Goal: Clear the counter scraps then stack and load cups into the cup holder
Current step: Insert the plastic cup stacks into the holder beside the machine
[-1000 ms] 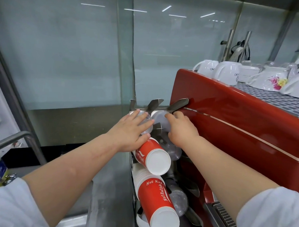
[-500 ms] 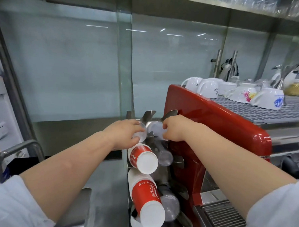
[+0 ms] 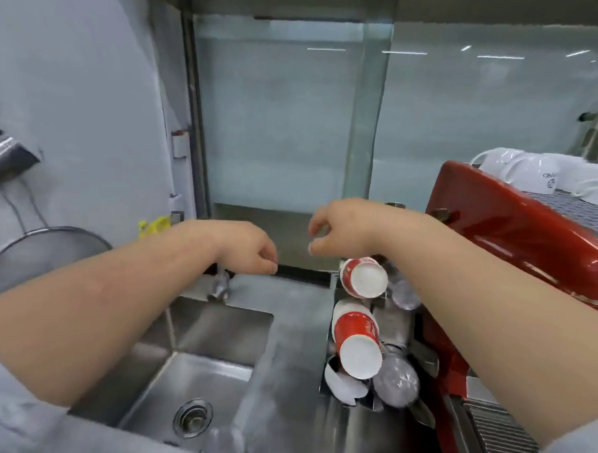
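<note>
Left hand (image 3: 252, 250): fingers loosely curled, holding nothing, above the back edge of the sink (image 3: 197, 328). Right hand (image 3: 338, 228): fingers loosely bent, holding nothing, just above the cup holder (image 3: 394, 328). Cup holder: steel rack on the bench (image 3: 294, 380), between sink and red espresso machine (image 3: 516, 229). Contents: upper red paper cups (image 3: 362, 277), lower red paper cups (image 3: 356, 342), clear plastic cups (image 3: 397, 379) alongside, bases toward the camera. White ceramic cups (image 3: 529, 171): atop the machine.
</note>
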Motion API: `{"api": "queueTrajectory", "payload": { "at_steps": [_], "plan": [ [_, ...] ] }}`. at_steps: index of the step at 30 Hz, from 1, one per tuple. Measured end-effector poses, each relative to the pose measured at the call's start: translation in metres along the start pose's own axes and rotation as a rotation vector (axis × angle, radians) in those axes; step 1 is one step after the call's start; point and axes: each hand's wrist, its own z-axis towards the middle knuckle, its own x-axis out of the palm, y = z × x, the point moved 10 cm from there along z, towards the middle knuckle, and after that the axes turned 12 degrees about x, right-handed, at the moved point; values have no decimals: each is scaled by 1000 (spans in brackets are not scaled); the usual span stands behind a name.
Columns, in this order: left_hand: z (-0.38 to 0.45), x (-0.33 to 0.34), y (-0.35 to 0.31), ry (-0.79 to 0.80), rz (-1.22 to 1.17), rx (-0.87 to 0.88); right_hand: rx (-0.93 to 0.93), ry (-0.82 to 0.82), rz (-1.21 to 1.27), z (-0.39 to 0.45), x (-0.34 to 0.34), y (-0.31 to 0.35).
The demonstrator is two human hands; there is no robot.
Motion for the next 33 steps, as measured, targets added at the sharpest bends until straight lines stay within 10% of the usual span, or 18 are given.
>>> {"api": "queueTrajectory", "payload": {
  "at_steps": [14,21,33],
  "plan": [
    [-192,204,39,68,-447,-281,-225,337,230,-70,209,126],
    [-168,350,-6,-46,-903,-351,-92,328,398,-83,305,120],
    [-118,410,-24,-222,-947,-268,0,300,555,-84,339,116]
  ]
}}
